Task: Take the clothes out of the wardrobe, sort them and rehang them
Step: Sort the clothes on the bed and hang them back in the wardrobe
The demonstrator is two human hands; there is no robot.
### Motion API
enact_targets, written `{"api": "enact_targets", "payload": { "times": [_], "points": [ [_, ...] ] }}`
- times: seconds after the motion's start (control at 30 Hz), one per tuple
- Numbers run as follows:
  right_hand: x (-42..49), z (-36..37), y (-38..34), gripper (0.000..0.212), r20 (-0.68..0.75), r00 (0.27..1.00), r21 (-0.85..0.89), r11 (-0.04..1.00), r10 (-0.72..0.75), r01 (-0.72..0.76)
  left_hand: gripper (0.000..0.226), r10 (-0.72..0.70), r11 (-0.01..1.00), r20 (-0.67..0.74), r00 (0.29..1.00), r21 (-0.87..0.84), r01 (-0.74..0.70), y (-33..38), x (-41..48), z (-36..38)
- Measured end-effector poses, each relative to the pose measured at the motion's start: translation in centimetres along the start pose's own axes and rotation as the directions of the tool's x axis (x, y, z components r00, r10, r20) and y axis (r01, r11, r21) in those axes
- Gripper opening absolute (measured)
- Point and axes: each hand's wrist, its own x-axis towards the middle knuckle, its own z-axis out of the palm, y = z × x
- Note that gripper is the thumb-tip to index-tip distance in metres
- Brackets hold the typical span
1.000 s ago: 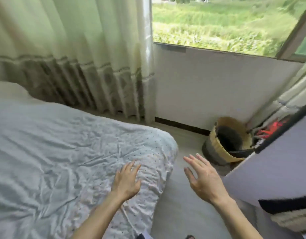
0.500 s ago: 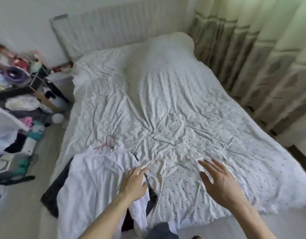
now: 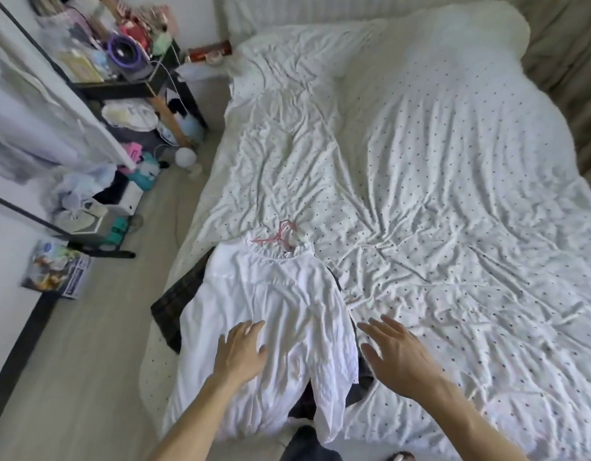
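Head view: a bed (image 3: 453,194) with a wrinkled white, dotted sheet fills the middle and right of the frame. A curtain (image 3: 560,54) hangs at the upper right. In the upper left a black shelf (image 3: 121,88) is crowded with small clutter, too blurred to name, and a pale cloth (image 3: 31,128) hangs at the left edge. More clutter and a white ball (image 3: 185,157) lie on the floor (image 3: 88,361) below the shelf, and a printed box (image 3: 56,269) sits at the left, near the wall. Nothing lies between the hands and the clothes.

A white top (image 3: 281,304) is spread flat on the bed's lower left part, neck toward the top of the frame and hem hanging over the near edge. A pink hanger (image 3: 281,234) sticks out of its gathered neckline onto the sheet. A dark checked garment (image 3: 174,301) lies under it, showing at its left side and at the hem.

The left hand (image 3: 241,352) is over the top's lower half, fingers straight and close together; whether it touches the cloth cannot be told. The right hand (image 3: 397,357) is just right of the top's right edge, over the sheet, fingers spread and holding nothing.
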Motion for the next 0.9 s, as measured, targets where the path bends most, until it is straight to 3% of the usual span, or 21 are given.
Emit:
{"api": "enact_targets", "payload": {
  "times": [0.33, 0.73, 0.9],
  "points": [
    [16.3, 6.2, -5.0, 0.051, 0.317, 0.943, -0.049, 0.995, 0.102, -0.091, 0.055, -0.049, 0.995, 0.118, 0.992, 0.088, 0.039, -8.7, 17.0, -5.2],
    [30.4, 14.2, -4.4, 0.067, 0.471, 0.849, -0.173, 0.969, 0.241, -0.179, 0.064, 0.04, 0.978, -0.004, 0.999, 0.204, -0.039, -13.1, 38.3, -7.0],
    [31.4, 15.3, -4.7, 0.068, 0.503, 0.817, -0.155, 0.959, 0.283, -0.237, 0.036, 0.009, 0.964, -0.054, 0.998, 0.267, 0.006, -13.5, 40.5, -6.6]
  ]
}}
